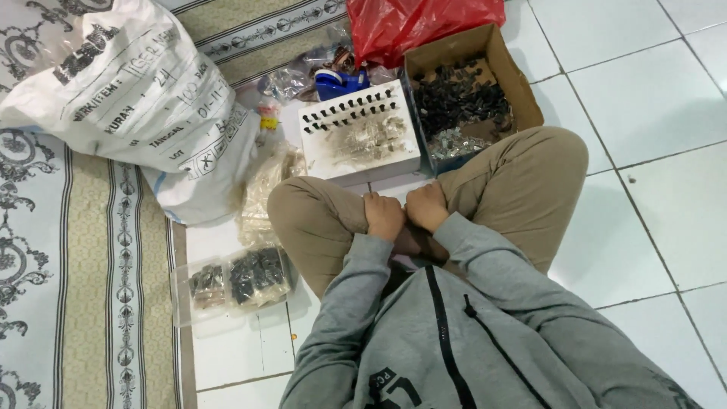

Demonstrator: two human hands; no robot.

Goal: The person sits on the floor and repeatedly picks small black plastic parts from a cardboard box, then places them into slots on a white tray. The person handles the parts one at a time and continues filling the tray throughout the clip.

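Here, both hands rested curled into loose fists on the crossed legs, the left hand [384, 215] touching the right hand [426, 206]; whether either held anything could not be told. The white foam block [362, 140], studded with small dark pieces, lay on the floor just beyond them, likely light and crumbly, best lifted by its edges.

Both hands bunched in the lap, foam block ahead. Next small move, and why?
Probably reach the right hand forward to the white foam block. Both fists, left hand too, sit closed together over the crossed legs, touching nothing on the floor; the block's rows of small dark pieces lie straight ahead.
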